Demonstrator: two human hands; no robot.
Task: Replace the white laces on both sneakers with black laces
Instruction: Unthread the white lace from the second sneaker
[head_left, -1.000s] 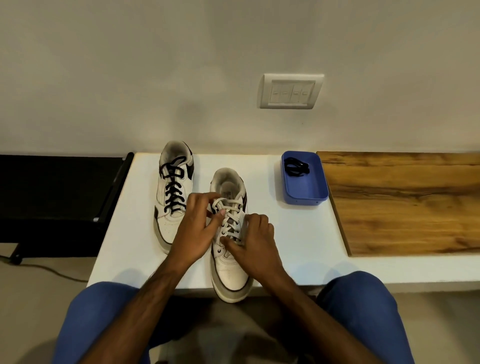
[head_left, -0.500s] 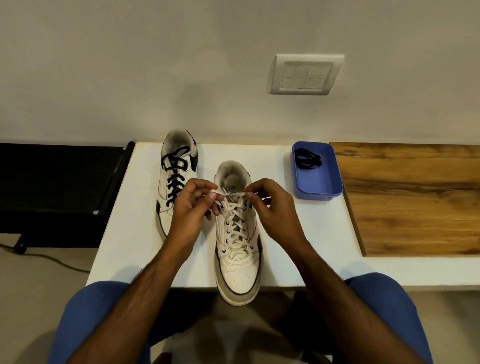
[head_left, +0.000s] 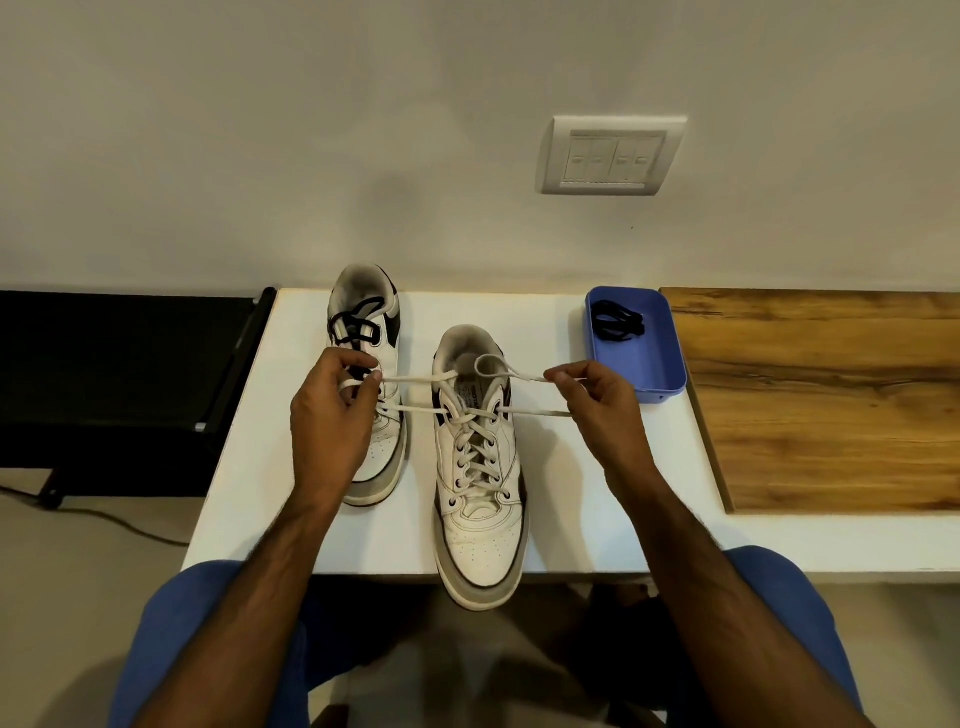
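Above the scuffed leather sneaker (head_left: 480, 467), each hand (left (head_left: 332, 415), right (head_left: 602, 410)) pinches its flat white lace (head_left: 415, 379).

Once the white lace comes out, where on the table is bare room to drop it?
Bare white table lies between the near sneaker and the wood board, in front of the blue tray. A narrower strip runs left of the far sneaker. Between the sneakers it is crowded by the left hand.

Soft, dim, even indoor light; faint shadow on the plain grey wall (head_left: 415, 156) at twelve o'clock. Wide-angle bending toward the edges; the picture is sharp.
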